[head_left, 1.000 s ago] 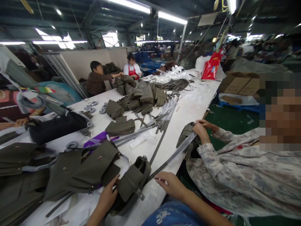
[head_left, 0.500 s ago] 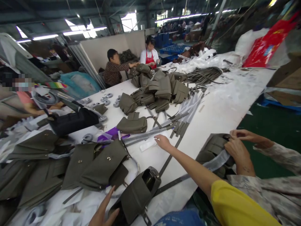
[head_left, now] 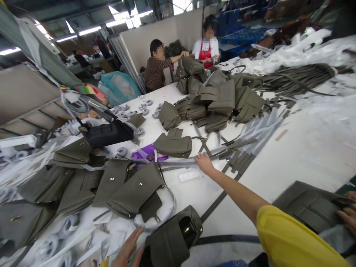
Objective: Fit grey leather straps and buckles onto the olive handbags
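My right hand (head_left: 204, 163) reaches out over the white table to the grey wrapped straps (head_left: 183, 162), fingers bent down on their end; whether it grips one is hidden. At the bottom, my left hand (head_left: 130, 247) has its fingers apart beside the near olive bag (head_left: 169, 241), which has a dark shiny object in its opening. Just beyond my right hand sits a small olive bag (head_left: 174, 145). A white packet (head_left: 189, 175) lies below my right hand.
Olive bags (head_left: 136, 189) spread on the left, near a black bag (head_left: 107, 133). More bags (head_left: 219, 98) are piled at the centre back, with a strap bundle (head_left: 300, 79) to their right. Two people are across the table; a co-worker's hand holds a bag (head_left: 308, 204) at right.
The view has turned to the right and down less of the co-worker's arms shows. My right hand has moved from above the white packet to the end of the wrapped straps.
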{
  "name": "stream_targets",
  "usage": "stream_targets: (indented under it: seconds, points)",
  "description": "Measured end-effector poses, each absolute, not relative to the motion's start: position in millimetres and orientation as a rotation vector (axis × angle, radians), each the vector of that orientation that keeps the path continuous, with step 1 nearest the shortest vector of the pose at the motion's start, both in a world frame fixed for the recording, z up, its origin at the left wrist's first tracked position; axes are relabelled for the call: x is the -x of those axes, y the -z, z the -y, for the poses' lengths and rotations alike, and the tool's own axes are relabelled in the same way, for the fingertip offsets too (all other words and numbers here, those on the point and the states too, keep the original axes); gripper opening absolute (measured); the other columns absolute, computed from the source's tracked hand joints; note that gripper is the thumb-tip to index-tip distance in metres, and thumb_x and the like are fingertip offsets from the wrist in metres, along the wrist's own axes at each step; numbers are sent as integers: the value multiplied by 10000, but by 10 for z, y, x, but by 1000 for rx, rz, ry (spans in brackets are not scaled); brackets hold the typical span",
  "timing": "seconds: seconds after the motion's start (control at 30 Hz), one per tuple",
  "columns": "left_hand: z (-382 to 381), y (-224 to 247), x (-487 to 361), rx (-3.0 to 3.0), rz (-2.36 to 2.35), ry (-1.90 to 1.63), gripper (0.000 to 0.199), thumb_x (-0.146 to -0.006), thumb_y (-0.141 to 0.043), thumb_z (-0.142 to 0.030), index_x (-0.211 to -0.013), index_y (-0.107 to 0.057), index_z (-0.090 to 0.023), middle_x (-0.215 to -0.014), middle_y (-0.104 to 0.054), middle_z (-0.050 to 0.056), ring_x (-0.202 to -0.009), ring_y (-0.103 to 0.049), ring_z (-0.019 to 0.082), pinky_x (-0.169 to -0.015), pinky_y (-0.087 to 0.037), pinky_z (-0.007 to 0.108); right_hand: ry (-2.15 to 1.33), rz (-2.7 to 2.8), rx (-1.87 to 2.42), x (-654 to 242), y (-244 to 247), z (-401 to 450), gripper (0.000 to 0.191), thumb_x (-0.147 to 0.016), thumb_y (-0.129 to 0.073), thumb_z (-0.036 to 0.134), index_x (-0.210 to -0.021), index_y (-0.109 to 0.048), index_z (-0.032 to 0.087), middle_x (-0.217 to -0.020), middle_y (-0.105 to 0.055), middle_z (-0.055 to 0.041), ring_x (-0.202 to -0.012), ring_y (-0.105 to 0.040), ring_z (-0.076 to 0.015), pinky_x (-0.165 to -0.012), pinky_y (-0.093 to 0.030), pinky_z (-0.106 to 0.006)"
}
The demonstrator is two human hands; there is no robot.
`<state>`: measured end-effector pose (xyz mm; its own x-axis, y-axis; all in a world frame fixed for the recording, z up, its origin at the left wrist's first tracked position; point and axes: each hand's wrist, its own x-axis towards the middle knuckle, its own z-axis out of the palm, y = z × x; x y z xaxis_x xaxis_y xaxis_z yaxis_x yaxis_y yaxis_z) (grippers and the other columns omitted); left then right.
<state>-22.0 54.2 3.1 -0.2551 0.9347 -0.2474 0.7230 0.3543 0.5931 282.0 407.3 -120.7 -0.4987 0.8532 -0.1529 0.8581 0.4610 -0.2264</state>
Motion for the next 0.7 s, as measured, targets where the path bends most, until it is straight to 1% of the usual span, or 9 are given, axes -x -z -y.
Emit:
stream_targets:
  seconds: [0.1, 0.2, 0.3, 0.4, 0.47, 0.57, 0.6, 0.63, 0.7]
  points:
    - [-897, -88, 47, -1588, -2023, -468, 398, -868, -511, -383, -1230, -624, -261, -1311, -616, 26, -1232, -557, 240, -1004, -510, 372, 432, -2668, -1554, -2851, 1018, -3968, 280, -911, -427, 113, -962, -702, 119, -1012, -690, -175, -962, -626, -247, -934, -363, -387]
    - [-1254, -126, -193, -1790, -1891, -500, 374, -876, -509, -353, -1208, -642, -246, -1302, -621, 63, -1235, -555, 246, -1063, -452, 404, 439, -2679, -1599, -2858, 801, -3866, 280, -904, -437, 113, -885, -716, 114, -963, -702, -178, -954, -630, -249, -890, -384, -357]
    - [-1512, -209, -407, -1943, -1720, -529, 374, -896, -488, -303, -1241, -615, -235, -1327, -599, 82, -1254, -538, 233, -1084, -425, 413, 482, -2715, -1654, -2820, 576, -3714, 272, -930, -434, 164, -926, -704, 137, -989, -707, -153, -946, -634, -233, -855, -398, -323]
    - [-1671, -309, -527, -2028, -1607, -540, 414, -912, -462, -282, -1312, -549, -219, -1373, -557, 90, -1296, -493, 218, -1109, -385, 415, 552, -2770, -1672, -2733, 285, -3437, 279, -966, -396, 216, -1042, -658, 155, -953, -716, -115, -842, -651, -203, -741, -413, -276]
    - [-1746, -368, -564, -2064, -1611, -607, 470, -920, -450, -306, -1376, -476, -197, -1435, -489, 101, -1342, -433, 222, -1126, -350, 425, 575, -2833, -1639, -2668, 7, -3163, 283, -977, -383, 232, -1065, -640, 155, -890, -719, -92, -790, -651, -186, -678, -399, -249]
    - [-1829, -468, -597, -2082, -1614, -755, 577, -917, -450, -401, -1448, -369, -190, -1510, -378, 99, -1390, -353, 252, -1140, -303, 453, 533, -2967, -1497, -2591, -508, -2664, 222, -951, -460, 288, -999, -657, 198, -858, -719, -33, -783, -645, -156, -641, -382, -215]
    - [-1847, -513, -607, -2071, -1580, -784, 586, -914, -442, -437, -1446, -377, -201, -1501, -395, 90, -1378, -371, 262, -1131, -313, 452, 502, -3008, -1435, -2577, -680, -2494, 182, -920, -514, 322, -971, -663, 230, -857, -720, -1, -788, -643, -147, -640, -386, -204]
    - [-1857, -567, -614, -2055, -1514, -788, 573, -911, -430, -470, -1423, -421, -213, -1459, -459, 82, -1341, -427, 271, -1107, -351, 439, 480, -3068, -1342, -2574, -842, -2331, 164, -901, -535, 332, -977, -660, 256, -871, -721, 20, -790, -641, -140, -647, -393, -200]
    - [-1838, -704, -610, -2022, -1315, -690, 521, -895, -415, -531, -1297, -581, -243, -1228, -665, 59, -1160, -599, 281, -978, -487, 377, 494, -3268, -1186, -2614, -1129, -2025, 178, -896, -524, 296, -1018, -647, 255, -906, -723, 10, -794, -643, -146, -653, -413, -214]
